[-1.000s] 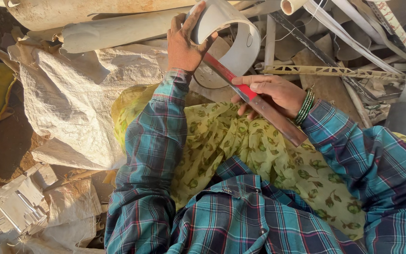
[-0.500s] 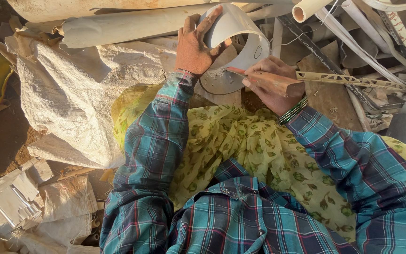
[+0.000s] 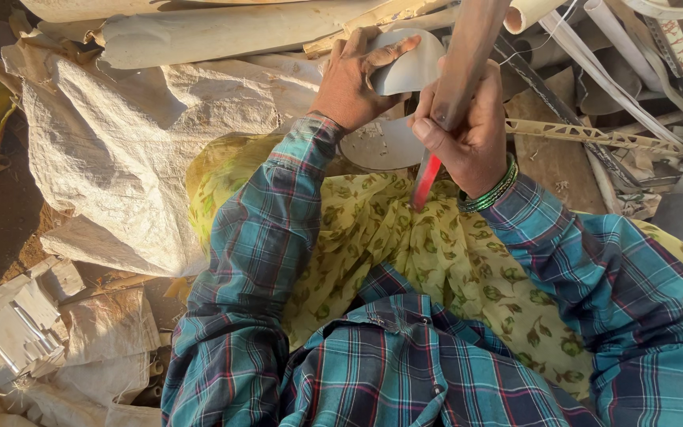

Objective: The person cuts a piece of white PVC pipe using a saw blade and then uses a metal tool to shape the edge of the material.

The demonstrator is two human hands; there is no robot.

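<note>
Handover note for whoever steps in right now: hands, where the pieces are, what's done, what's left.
Left hand: gripping a curved white plastic piece, thumb over its edge, pressing it down in front of the lap.
Right hand: fist closed around a long tool with a red handle end, shaft raised over the piece.
A pale disc-shaped plastic part lies just under the held piece. White woven sacks on the left, a heap of pale pipes and strips at top and right.
Done: piece held in place, tool lifted.
Left: cannot tell how much of the piece is worked.
</note>
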